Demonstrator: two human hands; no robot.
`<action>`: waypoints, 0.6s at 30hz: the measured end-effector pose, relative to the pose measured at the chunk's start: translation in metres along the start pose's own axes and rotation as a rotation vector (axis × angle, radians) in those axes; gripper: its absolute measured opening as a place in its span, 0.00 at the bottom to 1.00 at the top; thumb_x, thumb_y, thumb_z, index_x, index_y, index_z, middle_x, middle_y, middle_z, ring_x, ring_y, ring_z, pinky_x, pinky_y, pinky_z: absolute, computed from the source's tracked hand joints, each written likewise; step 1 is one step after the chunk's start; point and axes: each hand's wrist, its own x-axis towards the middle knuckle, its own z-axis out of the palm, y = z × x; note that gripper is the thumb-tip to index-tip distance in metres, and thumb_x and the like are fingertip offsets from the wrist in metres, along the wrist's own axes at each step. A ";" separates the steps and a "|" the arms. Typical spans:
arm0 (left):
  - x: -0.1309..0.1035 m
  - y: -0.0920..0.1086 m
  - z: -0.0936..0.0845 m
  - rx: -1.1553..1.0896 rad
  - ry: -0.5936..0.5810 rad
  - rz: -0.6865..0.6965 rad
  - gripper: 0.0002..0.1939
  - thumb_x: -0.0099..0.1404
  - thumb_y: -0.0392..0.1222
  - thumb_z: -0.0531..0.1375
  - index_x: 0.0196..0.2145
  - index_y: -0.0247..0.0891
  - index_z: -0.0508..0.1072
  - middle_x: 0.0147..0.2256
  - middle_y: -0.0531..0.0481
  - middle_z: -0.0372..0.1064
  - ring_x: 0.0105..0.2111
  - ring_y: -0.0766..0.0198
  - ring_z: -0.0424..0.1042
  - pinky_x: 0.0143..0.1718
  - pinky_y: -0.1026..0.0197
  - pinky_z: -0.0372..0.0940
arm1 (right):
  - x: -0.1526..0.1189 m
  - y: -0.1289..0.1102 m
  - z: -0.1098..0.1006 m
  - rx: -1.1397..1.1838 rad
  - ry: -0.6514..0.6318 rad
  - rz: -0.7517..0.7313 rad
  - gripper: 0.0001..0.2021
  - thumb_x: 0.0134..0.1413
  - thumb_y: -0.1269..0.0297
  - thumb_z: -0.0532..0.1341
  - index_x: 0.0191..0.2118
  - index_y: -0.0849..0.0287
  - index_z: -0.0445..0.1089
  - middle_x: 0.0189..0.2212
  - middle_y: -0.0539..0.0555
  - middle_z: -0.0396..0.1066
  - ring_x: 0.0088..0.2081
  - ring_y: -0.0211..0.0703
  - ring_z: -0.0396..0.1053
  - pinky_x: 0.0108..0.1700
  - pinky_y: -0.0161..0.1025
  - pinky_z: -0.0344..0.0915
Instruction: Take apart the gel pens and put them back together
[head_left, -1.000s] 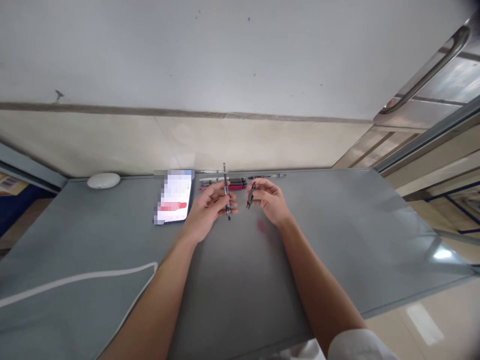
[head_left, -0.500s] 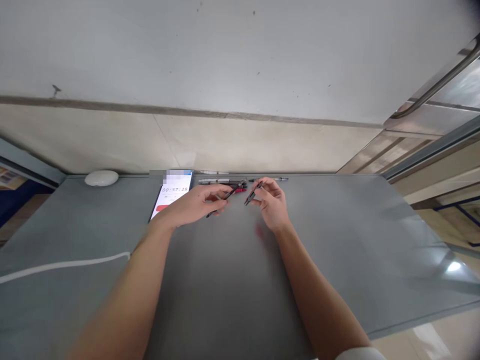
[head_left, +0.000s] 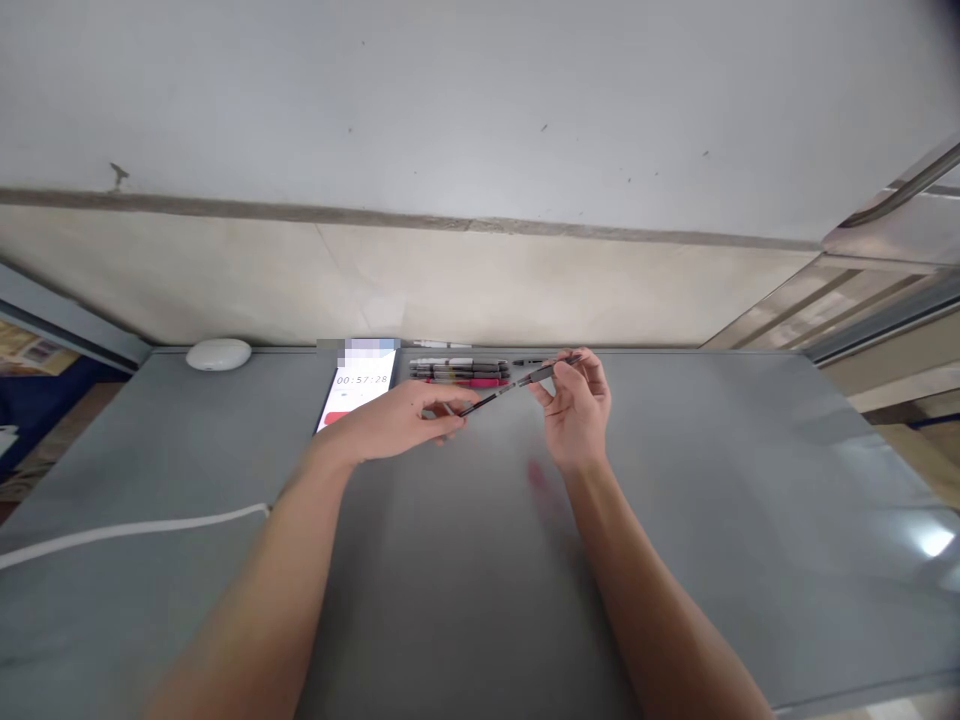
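Note:
Between the tips of its thumb and fingers, my left hand [head_left: 420, 415] pinches the lower end of a thin dark pen refill [head_left: 487, 402]. Higher up and to the right, my right hand [head_left: 577, 410] grips a dark pen barrel [head_left: 546, 371] near its upper end. The refill and barrel lie along one slanting line above the table, and their ends meet or overlap; exactly how far one is inside the other I cannot tell. Just behind lie several pens side by side, among them a white pen [head_left: 442, 361] and a red-marked pen [head_left: 487, 382].
A phone [head_left: 358, 385] showing a timer lies left of the pens, partly behind my left wrist. Further left are a white oval case [head_left: 218, 354] and a white cable [head_left: 135, 530]. The grey table [head_left: 705, 520] ends at a wall [head_left: 585, 290].
My hands have brought the two dark pieces end to end in one line. My right hand has shifted right, and the row of pens shows more fully. The view has turned slightly.

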 end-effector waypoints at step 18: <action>0.002 0.001 0.002 0.008 -0.004 -0.015 0.20 0.65 0.50 0.55 0.55 0.57 0.70 0.40 0.58 0.76 0.37 0.63 0.75 0.39 0.64 0.66 | 0.000 -0.003 -0.003 -0.097 -0.054 -0.036 0.13 0.42 0.67 0.68 0.33 0.51 0.65 0.35 0.45 0.67 0.35 0.34 0.68 0.34 0.35 0.73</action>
